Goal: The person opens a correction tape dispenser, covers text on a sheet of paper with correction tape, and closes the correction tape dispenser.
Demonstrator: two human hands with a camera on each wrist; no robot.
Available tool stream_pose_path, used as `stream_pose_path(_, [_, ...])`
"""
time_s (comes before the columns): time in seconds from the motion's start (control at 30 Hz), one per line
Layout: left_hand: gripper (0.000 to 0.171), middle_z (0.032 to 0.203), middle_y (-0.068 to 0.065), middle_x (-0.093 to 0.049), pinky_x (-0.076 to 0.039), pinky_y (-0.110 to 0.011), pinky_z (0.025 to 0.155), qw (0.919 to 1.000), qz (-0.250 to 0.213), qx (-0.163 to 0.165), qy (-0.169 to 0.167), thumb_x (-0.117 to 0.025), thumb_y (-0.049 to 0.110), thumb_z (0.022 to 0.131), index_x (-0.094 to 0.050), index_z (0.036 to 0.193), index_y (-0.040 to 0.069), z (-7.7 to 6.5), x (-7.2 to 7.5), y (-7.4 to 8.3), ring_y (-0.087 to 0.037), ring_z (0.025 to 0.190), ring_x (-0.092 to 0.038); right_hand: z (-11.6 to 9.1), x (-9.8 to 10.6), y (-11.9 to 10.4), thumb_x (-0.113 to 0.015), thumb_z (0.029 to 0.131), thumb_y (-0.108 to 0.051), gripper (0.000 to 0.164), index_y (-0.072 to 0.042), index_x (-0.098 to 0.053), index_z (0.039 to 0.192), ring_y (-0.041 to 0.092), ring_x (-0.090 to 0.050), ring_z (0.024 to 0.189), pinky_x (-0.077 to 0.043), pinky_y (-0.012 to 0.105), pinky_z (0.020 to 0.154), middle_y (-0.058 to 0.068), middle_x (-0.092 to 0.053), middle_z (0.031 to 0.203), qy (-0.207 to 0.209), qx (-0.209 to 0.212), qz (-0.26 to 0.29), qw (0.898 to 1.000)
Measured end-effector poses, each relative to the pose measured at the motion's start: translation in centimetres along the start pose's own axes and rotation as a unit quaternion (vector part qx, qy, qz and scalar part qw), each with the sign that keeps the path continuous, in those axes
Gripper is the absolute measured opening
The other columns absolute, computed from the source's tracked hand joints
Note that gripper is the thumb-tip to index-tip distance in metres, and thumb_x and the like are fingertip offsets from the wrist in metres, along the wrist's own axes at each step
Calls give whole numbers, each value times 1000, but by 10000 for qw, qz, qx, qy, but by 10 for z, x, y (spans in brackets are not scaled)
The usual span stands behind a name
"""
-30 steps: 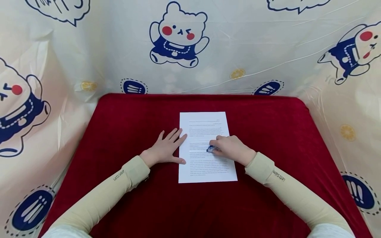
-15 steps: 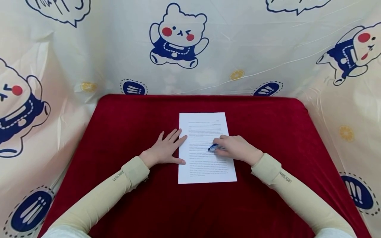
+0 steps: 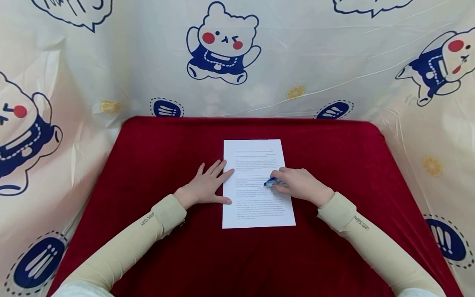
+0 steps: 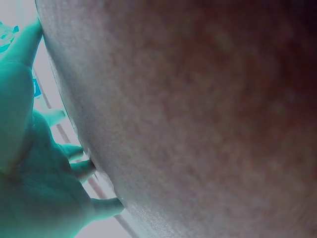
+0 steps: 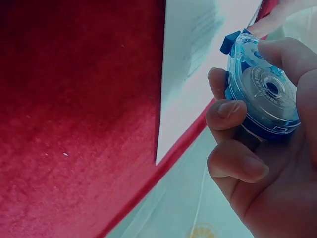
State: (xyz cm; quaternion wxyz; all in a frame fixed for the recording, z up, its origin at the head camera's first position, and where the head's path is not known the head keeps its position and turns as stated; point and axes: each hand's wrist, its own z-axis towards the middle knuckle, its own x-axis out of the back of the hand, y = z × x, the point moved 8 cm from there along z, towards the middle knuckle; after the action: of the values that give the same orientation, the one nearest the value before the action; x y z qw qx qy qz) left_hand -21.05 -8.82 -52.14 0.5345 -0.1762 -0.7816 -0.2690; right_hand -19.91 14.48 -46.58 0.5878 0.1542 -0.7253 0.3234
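Observation:
A printed sheet of paper lies flat on the red cloth. On its left edge rests my left hand, fingers spread, with some fingertips and the thumb tip on the sheet. My right hand grips a clear blue correction tape over the right half of the page. In the right wrist view, the thumb and curled fingers hold the round body of this correction tape, and its blue tip points away from the palm. The left wrist view shows the fingers of the left hand stretched out, mostly blocked by a blurred surface.
Red velvet cloth covers the table around the paper. Behind and at both sides hangs a pale curtain with cartoon bears. Cream sleeves cover both forearms.
My right hand has slid to the right across the page with the correction tape, and the tape's tip has shifted slightly up. My left hand and the paper stay in place.

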Motion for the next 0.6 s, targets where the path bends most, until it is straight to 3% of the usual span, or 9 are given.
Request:
stream_pose_path(0.3, [108,173,-18,-13,-11,-74,119,10000,-91,-12,-35,-67,76,86,-28,166,16,1,-1,-1,-39,161,-7,-5,-14,-8,-75,97,-28,21,-18,-70,116,6,-51,63,-45,21,56,-4,-65,94,-281,14,208,9994])
stream_pose_path(0.6, [107,174,-17,-13,-9,-74,120,9999,-146,23,-58,-69,74,86,-28,166,17,2,-2,-2,-38,161,-6,-3,-14,-17,-75,97,-25,19,-16,-70,113,6,-50,63,-44,21,55,-4,-62,89,-256,226,126,9993])
